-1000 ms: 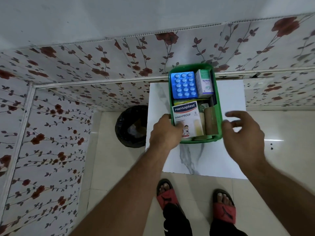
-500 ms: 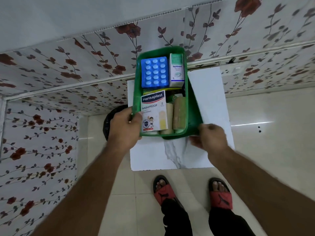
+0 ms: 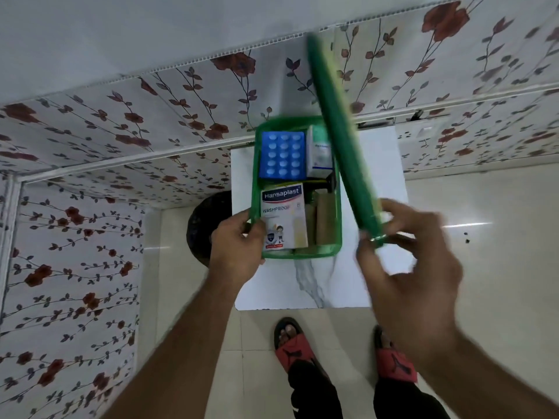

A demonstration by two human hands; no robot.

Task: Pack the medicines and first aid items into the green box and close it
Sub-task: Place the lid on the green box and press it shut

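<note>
The green box (image 3: 338,225) stands open on a white marble-patterned table (image 3: 372,164). Inside lie a blue blister pack (image 3: 282,155), a white medicine carton (image 3: 319,152), a Hansaplast plaster box (image 3: 282,216) and brown bandage rolls (image 3: 325,220). My left hand (image 3: 237,247) grips the box's near left corner. My right hand (image 3: 405,252) holds the green lid (image 3: 341,137) by its near end. The lid stands on edge, tilted, above the box's right side, and looks blurred.
A black bin (image 3: 204,228) sits on the floor left of the table. Floral wall panels (image 3: 90,140) run behind and to the left. My feet in red sandals (image 3: 292,346) stand on the pale tiled floor just before the table.
My right hand has taken up the green lid and raised it on edge over the box's right side. My left hand still holds the box's left corner.
</note>
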